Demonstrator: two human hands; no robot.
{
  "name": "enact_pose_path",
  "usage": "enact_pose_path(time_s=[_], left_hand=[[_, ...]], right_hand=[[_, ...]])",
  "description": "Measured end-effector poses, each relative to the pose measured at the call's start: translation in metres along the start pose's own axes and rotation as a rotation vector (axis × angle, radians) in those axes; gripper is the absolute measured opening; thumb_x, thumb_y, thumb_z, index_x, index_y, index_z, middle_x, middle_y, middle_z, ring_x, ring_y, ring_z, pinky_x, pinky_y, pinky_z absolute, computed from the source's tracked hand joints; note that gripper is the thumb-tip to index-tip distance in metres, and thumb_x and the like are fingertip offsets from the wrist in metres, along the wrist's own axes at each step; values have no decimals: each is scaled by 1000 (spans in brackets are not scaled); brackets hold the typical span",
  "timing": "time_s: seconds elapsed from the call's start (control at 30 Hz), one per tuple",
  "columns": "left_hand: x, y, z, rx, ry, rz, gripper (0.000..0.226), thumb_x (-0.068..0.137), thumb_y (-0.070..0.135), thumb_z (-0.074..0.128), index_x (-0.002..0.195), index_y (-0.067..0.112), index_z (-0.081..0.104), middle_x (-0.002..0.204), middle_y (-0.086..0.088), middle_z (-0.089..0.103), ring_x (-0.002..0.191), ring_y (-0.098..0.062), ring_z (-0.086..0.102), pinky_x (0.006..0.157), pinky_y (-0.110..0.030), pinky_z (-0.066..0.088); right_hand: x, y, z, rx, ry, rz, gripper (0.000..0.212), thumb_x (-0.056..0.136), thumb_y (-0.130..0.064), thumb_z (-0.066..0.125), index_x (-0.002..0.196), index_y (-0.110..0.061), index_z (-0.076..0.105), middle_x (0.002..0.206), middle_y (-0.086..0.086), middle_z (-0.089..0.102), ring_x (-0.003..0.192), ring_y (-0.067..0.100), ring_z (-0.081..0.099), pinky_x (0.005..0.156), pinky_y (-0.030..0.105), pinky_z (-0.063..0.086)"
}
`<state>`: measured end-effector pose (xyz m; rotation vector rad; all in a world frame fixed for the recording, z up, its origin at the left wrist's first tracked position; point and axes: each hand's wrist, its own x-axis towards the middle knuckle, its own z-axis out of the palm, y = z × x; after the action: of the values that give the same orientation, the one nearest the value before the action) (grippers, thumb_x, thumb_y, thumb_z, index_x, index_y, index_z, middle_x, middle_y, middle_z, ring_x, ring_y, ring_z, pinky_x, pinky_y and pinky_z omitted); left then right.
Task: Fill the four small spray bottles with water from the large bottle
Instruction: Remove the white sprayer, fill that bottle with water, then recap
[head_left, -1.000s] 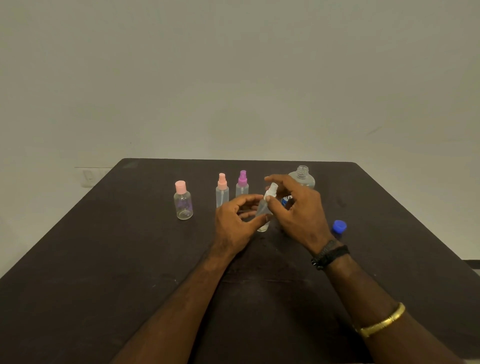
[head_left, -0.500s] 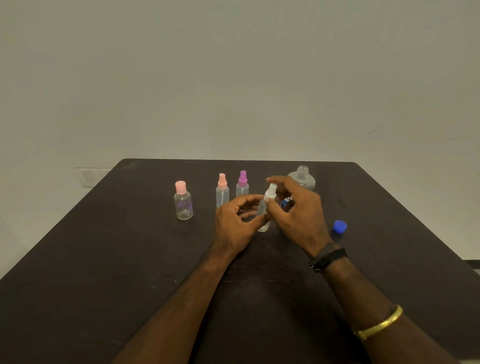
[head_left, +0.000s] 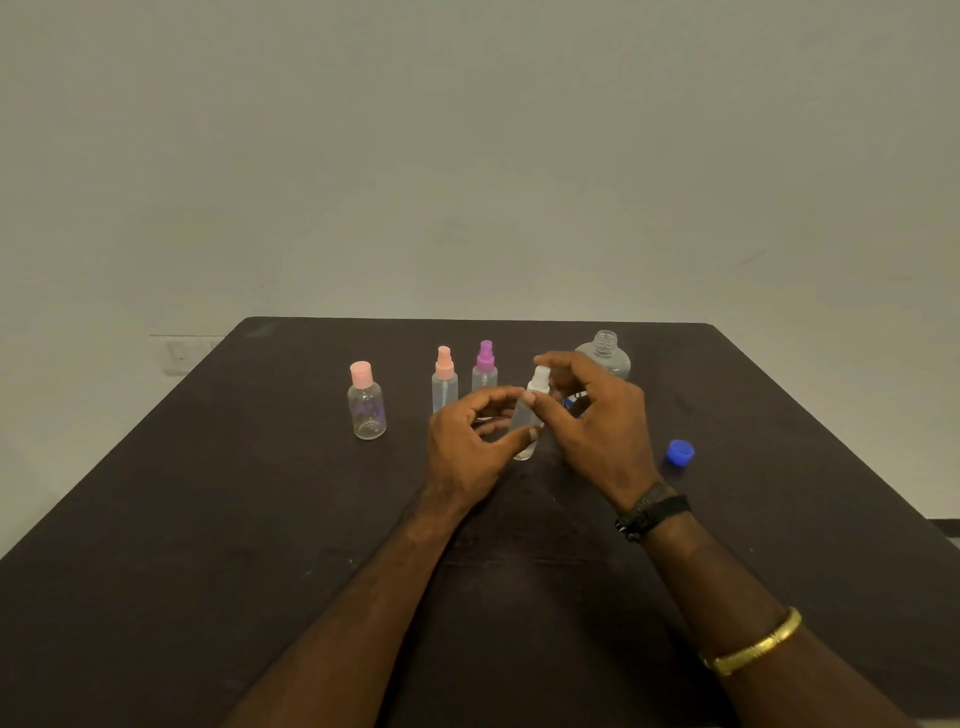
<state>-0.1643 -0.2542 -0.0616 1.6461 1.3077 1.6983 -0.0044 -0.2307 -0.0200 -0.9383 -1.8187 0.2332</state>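
A clear spray bottle with a white top (head_left: 525, 415) stands tilted on the dark table (head_left: 208, 519). My left hand (head_left: 467, 441) grips its body between thumb and fingers. My right hand (head_left: 597, 426) pinches its white sprayer head. Behind them stand a pink-topped spray bottle (head_left: 444, 382) and a purple-topped spray bottle (head_left: 484, 366). A rounder small bottle with a pink cap (head_left: 367, 402) is further left. The large clear bottle (head_left: 605, 353) stands uncapped behind my right hand, partly hidden.
A blue cap (head_left: 679, 451) lies on the table to the right of my right hand. The table's far edge runs just behind the bottles, with a plain wall beyond. A wall socket (head_left: 179, 356) sits at the left.
My right hand has shifted slightly on the white sprayer head, as in a twisting motion. The bottle stays in my left hand at the same spot.
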Motion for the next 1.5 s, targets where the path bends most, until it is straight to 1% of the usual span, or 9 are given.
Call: enact_pose_path(time_s=[0.1, 0.3, 0.53, 0.63, 0.73, 1.03, 1.17, 1.27, 1.5], left_hand=[[0, -1, 1, 12, 10, 0, 48, 78, 17, 89, 122, 8, 72, 114, -4, 76, 104, -12, 73, 89, -35, 63], [1, 1, -2, -41, 11, -21, 47, 80, 17, 86, 124, 7, 71, 116, -4, 76, 104, -14, 74, 90, -38, 63], [1, 0, -3, -31, 33, -12, 45, 80, 16, 87, 121, 12, 72, 115, -2, 76, 103, -13, 74, 89, -37, 63], [2, -1, -3, -54, 42, -23, 44, 80, 16, 87, 121, 9, 72, 114, -4, 76, 103, -16, 75, 89, -43, 63], [2, -1, -3, -79, 41, -34, 46, 80, 17, 87, 122, 8, 72, 114, -3, 76, 103, -16, 75, 89, -41, 63], [0, 4, -4, -52, 27, -6, 44, 79, 15, 88, 119, 19, 71, 114, 1, 75, 104, -10, 73, 89, -30, 62], [0, 5, -3, -57, 45, -1, 45, 79, 13, 88, 121, 11, 71, 115, -2, 75, 104, -11, 73, 89, -29, 62], [0, 5, -3, -44, 40, 14, 46, 80, 13, 87, 122, 10, 71, 115, -2, 75, 105, -11, 73, 89, -30, 62], [1, 8, -4, -24, 70, 13, 41, 79, 12, 88, 118, 9, 73, 111, -2, 76, 102, -15, 74, 88, -38, 63]], right_hand=[[1, 1, 2, -23, 19, 21, 40, 84, -45, 75, 115, -21, 68, 92, -13, 64, 82, 1, 62, 72, 18, 55], [-2, -4, 8, 69, -55, 15, 45, 94, -19, 69, 138, -26, 61, 115, -15, 65, 99, -4, 63, 75, 10, 53], [3, -8, 11, 36, 30, 57, 37, 84, -31, 83, 117, -23, 67, 98, -13, 66, 88, -1, 65, 72, 14, 55], [3, -8, 12, 32, 3, 45, 44, 88, -32, 79, 129, -25, 66, 105, -15, 65, 94, -1, 64, 74, 13, 55], [1, -9, 12, 105, -26, 53, 46, 93, -18, 71, 137, -25, 62, 115, -17, 64, 102, -7, 62, 78, 8, 53], [5, -11, 11, 47, 43, 57, 32, 87, -28, 81, 115, -20, 69, 93, -8, 69, 85, 2, 67, 70, 11, 54], [4, -10, 9, 88, -5, 63, 35, 91, -28, 77, 124, -24, 68, 103, -11, 70, 95, -2, 66, 76, 6, 52], [5, -11, 9, 101, -31, 64, 34, 92, -26, 76, 125, -25, 68, 106, -8, 73, 98, 2, 68, 79, 10, 54], [9, -18, 11, 110, 31, 106, 27, 86, -25, 82, 111, -21, 71, 91, -15, 71, 89, -5, 69, 73, 12, 56]])
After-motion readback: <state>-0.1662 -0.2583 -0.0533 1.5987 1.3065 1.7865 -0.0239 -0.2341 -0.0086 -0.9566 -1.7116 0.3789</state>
